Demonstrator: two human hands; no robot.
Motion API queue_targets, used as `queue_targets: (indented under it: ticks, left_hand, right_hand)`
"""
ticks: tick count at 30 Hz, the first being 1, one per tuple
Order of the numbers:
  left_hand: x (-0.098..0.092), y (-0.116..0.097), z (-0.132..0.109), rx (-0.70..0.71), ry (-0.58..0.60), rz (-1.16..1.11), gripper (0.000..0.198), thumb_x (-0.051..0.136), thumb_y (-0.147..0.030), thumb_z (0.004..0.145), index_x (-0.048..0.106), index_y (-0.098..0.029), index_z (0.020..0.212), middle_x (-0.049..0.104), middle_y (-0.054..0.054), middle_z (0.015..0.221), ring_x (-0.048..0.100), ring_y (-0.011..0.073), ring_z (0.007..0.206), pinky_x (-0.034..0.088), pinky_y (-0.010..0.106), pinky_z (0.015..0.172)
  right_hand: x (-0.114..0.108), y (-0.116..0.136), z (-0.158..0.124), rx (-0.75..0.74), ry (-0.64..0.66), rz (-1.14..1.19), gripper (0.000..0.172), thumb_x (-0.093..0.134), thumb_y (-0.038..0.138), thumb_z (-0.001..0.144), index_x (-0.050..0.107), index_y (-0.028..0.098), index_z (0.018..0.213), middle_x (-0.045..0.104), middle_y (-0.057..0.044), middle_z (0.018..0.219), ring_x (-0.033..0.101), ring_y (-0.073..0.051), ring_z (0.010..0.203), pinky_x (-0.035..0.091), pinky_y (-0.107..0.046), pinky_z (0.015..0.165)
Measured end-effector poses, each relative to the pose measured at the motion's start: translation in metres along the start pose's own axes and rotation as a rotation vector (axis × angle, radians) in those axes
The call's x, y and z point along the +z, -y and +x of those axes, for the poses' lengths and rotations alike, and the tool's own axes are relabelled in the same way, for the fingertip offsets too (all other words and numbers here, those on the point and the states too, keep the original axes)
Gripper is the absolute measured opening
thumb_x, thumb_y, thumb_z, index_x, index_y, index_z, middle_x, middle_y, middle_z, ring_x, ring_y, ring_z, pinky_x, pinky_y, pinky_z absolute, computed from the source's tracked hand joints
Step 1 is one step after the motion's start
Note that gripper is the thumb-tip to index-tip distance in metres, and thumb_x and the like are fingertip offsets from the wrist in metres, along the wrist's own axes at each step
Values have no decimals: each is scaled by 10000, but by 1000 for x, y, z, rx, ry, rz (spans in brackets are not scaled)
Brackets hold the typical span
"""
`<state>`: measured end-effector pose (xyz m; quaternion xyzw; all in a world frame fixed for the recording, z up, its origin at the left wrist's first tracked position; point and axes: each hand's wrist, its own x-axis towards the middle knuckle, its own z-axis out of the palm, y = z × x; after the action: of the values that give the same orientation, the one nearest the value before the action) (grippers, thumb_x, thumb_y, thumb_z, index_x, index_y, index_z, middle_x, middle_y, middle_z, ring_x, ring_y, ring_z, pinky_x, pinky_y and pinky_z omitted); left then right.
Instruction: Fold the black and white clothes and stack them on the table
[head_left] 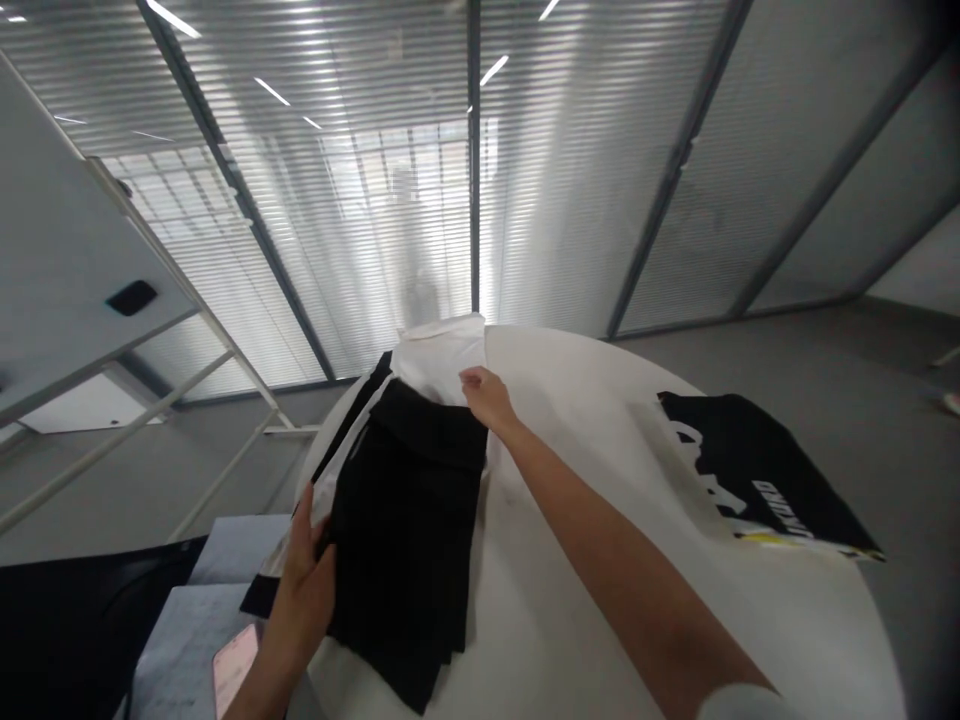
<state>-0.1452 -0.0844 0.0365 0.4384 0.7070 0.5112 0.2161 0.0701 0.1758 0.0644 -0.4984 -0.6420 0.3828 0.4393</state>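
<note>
Beside black cloth (409,530), right hand (489,397) stretched forward, fingers (474,377) curled.

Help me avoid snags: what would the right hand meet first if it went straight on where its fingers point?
The right hand would probably meet the white cloth first; they may already touch, depth being unclear.

Rnd wht tbl (577,385) w/ blk garment (405,530) & wht cloth (442,362) L, blk lettered item (750,445) R.
</note>
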Motion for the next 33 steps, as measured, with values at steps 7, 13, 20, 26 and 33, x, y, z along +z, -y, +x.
queue_targets:
  ticks: [7, 13, 20, 26, 33]
  left_hand:
    - [-2, -28, 16, 400, 7, 355, 289, 453, -172, 742, 635, -273, 943, 653, 33, 1007, 605, 240, 1012, 494, 379, 891]
    - [51, -44, 42, 492, 304, 884, 309, 429, -202, 859, 661, -193, 1063, 654, 91, 999, 574, 273, 968, 435, 446, 892]
    - [36, -16, 24, 441, 295, 1020, 384, 413, -291, 906, 617, -184, 1214, 617, 121, 1098, 556, 283, 1024, 428, 426, 903]
    - [-14, -29, 42, 123, 543, 1033, 395, 344, -419, 920, 678, -227, 1006, 685, 102, 922, 643, 293, 904, 440, 441, 834]
    - [49, -62, 126, 77, 417, 635, 278, 567, -427, 783, 679, -188, 870, 705, 112, 825, 658, 291, 843, 446, 357, 752]
  right_hand:
    - [7, 3, -40, -382, 637, -550, 573, 751, 474, 687, 620, 295, 1215, 588, -79, 1253, 488, -303, 1193, 319, -499, 1026]
    - [3, 2, -38, -438, 699, -662, 468, 708, 429, 767, 634, 275, 1203, 585, -82, 1240, 485, -284, 1176, 338, -445, 993]
    - [-19, -11, -10, -338, 191, -658, 219, 483, 280, 937, 672, 212, 1022, 669, -62, 1014, 574, -183, 973, 396, -299, 874]
    - [-9, -8, -20, -288, -78, -789, 242, 430, 271, 951, 657, 212, 1011, 637, -102, 1036, 512, -233, 1009, 396, -350, 882]
    - [-2, -9, -13, -155, 10, -144, 168, 512, 293, 875, 654, 205, 872, 664, -35, 894, 589, -171, 836, 481, -339, 818]
